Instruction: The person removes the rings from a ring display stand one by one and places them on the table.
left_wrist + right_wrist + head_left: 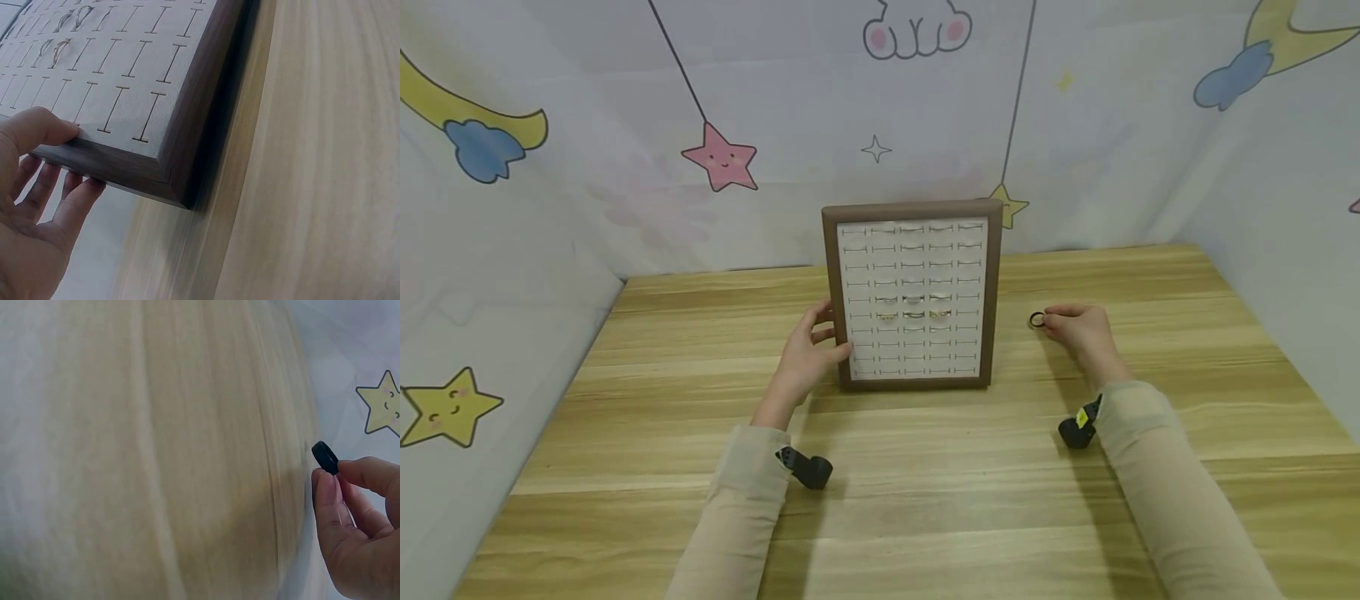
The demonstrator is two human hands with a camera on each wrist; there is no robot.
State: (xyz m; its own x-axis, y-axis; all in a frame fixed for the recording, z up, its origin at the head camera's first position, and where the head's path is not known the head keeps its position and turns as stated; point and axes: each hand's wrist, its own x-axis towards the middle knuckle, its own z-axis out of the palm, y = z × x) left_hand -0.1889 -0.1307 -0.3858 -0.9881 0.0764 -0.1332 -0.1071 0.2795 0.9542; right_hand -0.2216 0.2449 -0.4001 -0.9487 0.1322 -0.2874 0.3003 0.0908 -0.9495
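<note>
A ring display board (994,292) with a brown frame and a white slotted panel stands upright on the table. Several rings (913,315), some gold-coloured, sit in its middle slots over two rows. My left hand (801,360) grips the left side of the frame, thumb on the front and fingers behind; the left wrist view shows the thumb (47,128) near the panel's edge. Off to the right of the board, my right hand (1084,335) pinches a black ring (324,457) between thumb and fingertips, held above the table.
The wood-grain table (925,500) spreads around the board. Behind and beside it hangs a pale cloth (805,167) printed with stars, moons and clouds. A small black camera sits on each wrist, the left one (808,469) and the right one (1078,432).
</note>
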